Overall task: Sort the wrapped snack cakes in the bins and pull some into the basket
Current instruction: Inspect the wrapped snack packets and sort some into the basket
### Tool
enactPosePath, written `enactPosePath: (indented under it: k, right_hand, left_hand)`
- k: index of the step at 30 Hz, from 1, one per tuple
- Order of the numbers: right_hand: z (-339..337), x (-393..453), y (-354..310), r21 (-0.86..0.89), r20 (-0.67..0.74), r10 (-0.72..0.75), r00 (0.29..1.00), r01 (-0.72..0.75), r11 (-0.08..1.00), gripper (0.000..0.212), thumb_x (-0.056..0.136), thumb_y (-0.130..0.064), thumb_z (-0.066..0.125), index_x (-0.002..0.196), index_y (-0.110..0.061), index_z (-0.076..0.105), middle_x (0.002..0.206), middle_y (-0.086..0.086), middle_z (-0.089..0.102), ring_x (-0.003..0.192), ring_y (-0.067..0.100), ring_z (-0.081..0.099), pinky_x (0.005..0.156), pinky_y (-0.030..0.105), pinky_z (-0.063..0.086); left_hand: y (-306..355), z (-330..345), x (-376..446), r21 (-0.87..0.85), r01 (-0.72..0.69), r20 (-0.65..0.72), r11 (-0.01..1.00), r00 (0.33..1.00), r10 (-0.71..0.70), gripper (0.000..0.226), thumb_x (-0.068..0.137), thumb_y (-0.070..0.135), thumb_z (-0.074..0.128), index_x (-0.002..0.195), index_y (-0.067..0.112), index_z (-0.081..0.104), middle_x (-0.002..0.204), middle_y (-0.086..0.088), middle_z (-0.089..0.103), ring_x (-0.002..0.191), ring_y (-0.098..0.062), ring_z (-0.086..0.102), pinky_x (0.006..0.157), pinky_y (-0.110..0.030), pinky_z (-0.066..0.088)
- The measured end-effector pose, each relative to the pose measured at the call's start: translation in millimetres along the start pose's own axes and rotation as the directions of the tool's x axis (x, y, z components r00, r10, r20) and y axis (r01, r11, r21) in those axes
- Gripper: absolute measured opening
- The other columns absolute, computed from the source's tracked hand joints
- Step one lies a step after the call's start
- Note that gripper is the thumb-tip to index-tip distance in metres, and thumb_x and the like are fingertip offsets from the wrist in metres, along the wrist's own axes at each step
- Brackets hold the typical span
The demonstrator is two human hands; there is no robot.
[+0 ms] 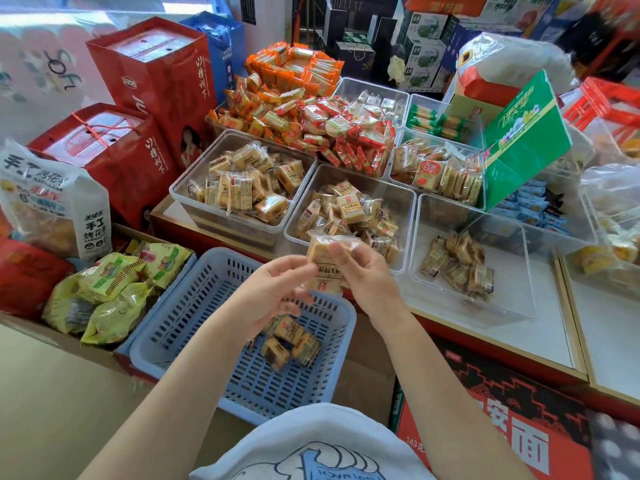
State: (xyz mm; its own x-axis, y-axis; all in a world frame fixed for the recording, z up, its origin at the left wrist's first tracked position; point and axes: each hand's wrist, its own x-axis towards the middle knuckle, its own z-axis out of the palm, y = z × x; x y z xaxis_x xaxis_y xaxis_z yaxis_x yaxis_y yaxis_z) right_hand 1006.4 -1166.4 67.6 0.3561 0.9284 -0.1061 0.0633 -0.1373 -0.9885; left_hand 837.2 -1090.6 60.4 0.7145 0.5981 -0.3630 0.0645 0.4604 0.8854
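While both hands (273, 289) (363, 271) grip snack cakes (325, 268) (above basket rim (346, 327)), basket floor mostly bare.

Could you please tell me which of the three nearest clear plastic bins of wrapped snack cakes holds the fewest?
The rightmost clear plastic bin: only a small cluster lies on its mostly bare floor, while the left bin and middle bin are well filled.

It is a crowded shop corner in bright daylight. A low display counter (540, 344) with white top and red, wood-trimmed edge runs across. Red gift boxes (152, 84) stand at the left against a pale wall (41, 64); stacked cartons (426, 46) fill the back.
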Motion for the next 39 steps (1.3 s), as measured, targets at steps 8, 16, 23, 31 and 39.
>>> enactPosePath:
  k: [8,16,23,31,39]
  right_hand:
    - [5.0,12.5,2.5,0.134,-0.092,0.153,0.984,-0.14,0.981,0.057,0.086,-0.061,0.063,0.11,-0.01,0.067,0.1,0.011,0.075,0.092,0.025,0.074,0.068,0.034,0.06]
    - [-14.5,33.8,14.1,0.166,-0.112,0.239,0.964,-0.219,0.961,0.025,0.1,-0.025,0.065,0.116,-0.007,0.061,0.107,0.014,0.075,0.096,0.027,0.075,0.089,0.049,0.061]
    - [-59.2,72.4,34.5,-0.01,-0.097,0.294,0.951,-0.296,0.955,0.027,0.096,-0.017,0.071,0.12,-0.021,0.061,0.114,0.011,0.068,0.107,0.028,0.069,0.085,0.048,0.062]
    - [-107.3,129.0,82.7,-0.322,-0.228,0.237,0.944,-0.303,0.897,0.024,0.091,-0.016,0.075,0.101,-0.024,0.054,0.108,-0.002,0.061,0.096,0.016,0.059,0.081,0.027,0.051]
    - [-102.9,157.9,131.2,-0.611,-0.121,0.271,0.955,-0.287,0.738,0.021,0.094,-0.014,0.071,0.113,-0.02,0.066,0.113,0.002,0.05,0.096,0.017,0.052,0.087,0.028,0.043]
  left_hand:
    - [-1.8,5.7,14.1,0.095,-0.047,-0.194,0.994,0.979,0.065,0.05,0.071,0.055,0.074,0.103,0.017,0.08,0.1,-0.007,0.078,0.063,-0.011,0.055,0.058,-0.025,0.041]
    - [-6.5,-5.2,61.3,-0.139,-0.087,-0.221,0.986,0.974,0.055,0.021,0.094,0.018,0.069,0.11,0.005,0.072,0.105,-0.014,0.077,0.096,-0.023,0.071,0.077,-0.028,0.059]
    - [-14.8,0.0,131.5,0.216,-0.059,-0.085,0.975,0.993,0.079,0.031,0.094,0.03,0.074,0.119,0.013,0.072,0.104,-0.016,0.076,0.09,-0.026,0.069,0.083,-0.041,0.055]
    - [-81.5,-20.8,196.8,0.98,0.134,-0.151,0.145,0.982,0.113,0.077,0.102,0.065,0.007,0.164,0.021,0.013,0.172,-0.002,0.01,0.159,-0.021,-0.004,0.125,-0.045,-0.014]
    - [-104.2,-19.6,202.3,0.983,0.173,-0.181,0.068,0.972,0.148,0.088,0.091,0.071,-0.006,0.164,0.022,-0.006,0.172,0.001,-0.006,0.156,-0.017,-0.021,0.118,-0.04,-0.03]
